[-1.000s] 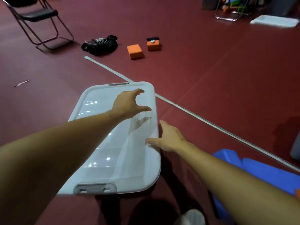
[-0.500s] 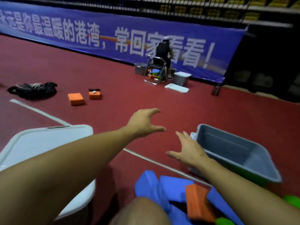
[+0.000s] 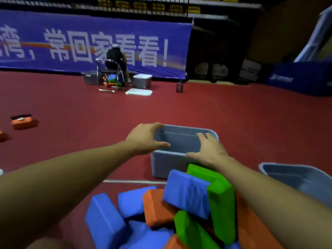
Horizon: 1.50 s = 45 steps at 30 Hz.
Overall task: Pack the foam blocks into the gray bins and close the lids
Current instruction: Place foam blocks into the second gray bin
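An open, empty gray bin point(image 3: 167, 166) stands on the red floor just beyond a heap of foam blocks. My left hand point(image 3: 145, 139) curves around the bin's left end, fingertips at the far-left corner of the rim and thumb over the near-left corner. My right hand point(image 3: 209, 150) lies over the near rim with its fingers spread and reaching inside. Neither hand holds a block. The heap in front of me has a blue block point(image 3: 186, 194) leaning on a green block point(image 3: 221, 198), an orange block point(image 3: 158, 207) and more blue ones. A second open gray bin point(image 3: 298, 178) stands at the right.
An orange block point(image 3: 23, 123) with a small black item on it lies on the floor at the left. Far back, a person point(image 3: 115, 56) sits on a folding chair beside more bins, blocks and a white lid point(image 3: 139, 92). A bottle point(image 3: 179, 87) stands near the banner.
My view swung right, away from the lidded bin. Both hands left that lid and travelled across to the open gray bin, where they now rest at its rim.
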Available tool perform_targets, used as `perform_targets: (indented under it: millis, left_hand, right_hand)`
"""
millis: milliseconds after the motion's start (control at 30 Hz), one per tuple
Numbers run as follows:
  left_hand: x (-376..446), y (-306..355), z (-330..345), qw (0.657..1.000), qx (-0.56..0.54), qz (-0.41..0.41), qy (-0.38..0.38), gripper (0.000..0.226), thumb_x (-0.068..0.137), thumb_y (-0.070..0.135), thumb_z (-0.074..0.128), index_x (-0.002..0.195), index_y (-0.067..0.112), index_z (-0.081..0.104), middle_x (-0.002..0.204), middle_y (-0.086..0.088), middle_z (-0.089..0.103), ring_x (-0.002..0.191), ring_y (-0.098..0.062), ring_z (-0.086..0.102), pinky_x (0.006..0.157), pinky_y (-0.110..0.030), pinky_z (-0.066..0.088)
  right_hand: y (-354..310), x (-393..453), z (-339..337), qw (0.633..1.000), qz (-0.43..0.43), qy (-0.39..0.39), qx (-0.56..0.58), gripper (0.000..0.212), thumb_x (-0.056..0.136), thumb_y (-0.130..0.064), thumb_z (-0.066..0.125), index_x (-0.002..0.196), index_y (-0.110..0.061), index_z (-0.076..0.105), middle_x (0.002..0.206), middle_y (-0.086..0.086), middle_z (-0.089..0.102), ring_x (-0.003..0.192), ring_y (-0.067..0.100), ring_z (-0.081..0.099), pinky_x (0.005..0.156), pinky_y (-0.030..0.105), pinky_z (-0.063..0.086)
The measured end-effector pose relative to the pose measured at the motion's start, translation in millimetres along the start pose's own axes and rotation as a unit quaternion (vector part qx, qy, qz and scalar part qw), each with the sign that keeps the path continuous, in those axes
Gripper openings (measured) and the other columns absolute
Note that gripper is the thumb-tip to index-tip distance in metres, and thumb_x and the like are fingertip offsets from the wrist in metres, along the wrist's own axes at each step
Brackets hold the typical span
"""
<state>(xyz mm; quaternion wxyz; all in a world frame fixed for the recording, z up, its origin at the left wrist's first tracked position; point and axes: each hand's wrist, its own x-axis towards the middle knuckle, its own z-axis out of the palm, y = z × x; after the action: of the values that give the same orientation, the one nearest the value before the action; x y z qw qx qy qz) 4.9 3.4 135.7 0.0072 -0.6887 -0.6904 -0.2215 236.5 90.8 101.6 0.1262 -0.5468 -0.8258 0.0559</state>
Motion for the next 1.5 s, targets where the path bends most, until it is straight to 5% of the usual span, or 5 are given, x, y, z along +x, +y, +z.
perform_targets:
  millis: [367,567,1000,1300,1500]
  left_hand:
    - [68,14,150,0.993,-0.030,0.031,-0.110,0.080,0.071,0.060,0.075,0.139,0.027,0.049,0.138,0.000,0.058,0.128,-0.022,0.052,0.101,-0.036,0.044]
    - [60,55,140,0.988,0.031,0.106,-0.109,0.078,0.073,0.062,0.072,0.140,0.029,0.047,0.137,0.000,0.059,0.124,-0.026,0.054,0.097,-0.038,0.047]
    - [-9,238,57,0.966,0.007,0.198,-0.166,0.077,0.074,0.063,0.071,0.137,0.023,0.052,0.127,-0.004,0.065,0.121,-0.027,0.057,0.095,-0.032,0.045]
    - [8,243,87,0.954,0.042,0.232,-0.183,0.068,0.074,0.062,0.071,0.131,0.028,0.053,0.121,0.003,0.067,0.116,-0.022,0.058,0.093,-0.031,0.043]
    - [45,228,174,0.970,-0.013,0.135,-0.201,0.081,0.056,0.072,0.064,0.123,0.028,0.056,0.116,0.006,0.068,0.110,-0.019,0.061,0.089,-0.033,0.050]
  right_hand:
    - [67,31,80,0.988,0.075,-0.118,-0.062,0.106,0.066,-0.078,0.062,0.150,-0.029,0.021,0.158,0.005,0.019,0.135,0.036,0.040,0.106,0.052,0.039]
    - [103,-34,19,0.985,0.104,-0.060,-0.127,0.102,0.069,-0.074,0.065,0.150,-0.031,0.021,0.159,0.007,0.018,0.135,0.037,0.037,0.106,0.051,0.037]
    - [186,-234,-140,0.959,0.276,0.042,0.040,0.095,0.068,-0.057,0.080,0.145,-0.018,0.041,0.143,0.012,0.051,0.129,0.029,0.049,0.100,0.033,0.041]
    - [195,-214,-127,0.975,0.218,-0.036,0.002,0.099,0.072,-0.046,0.082,0.152,-0.022,0.030,0.155,0.005,0.036,0.140,0.022,0.037,0.111,0.031,0.034]
    - [226,-147,-61,0.986,0.137,-0.080,-0.042,0.106,0.067,-0.051,0.083,0.152,-0.023,0.026,0.158,0.004,0.029,0.144,0.023,0.029,0.117,0.037,0.028]
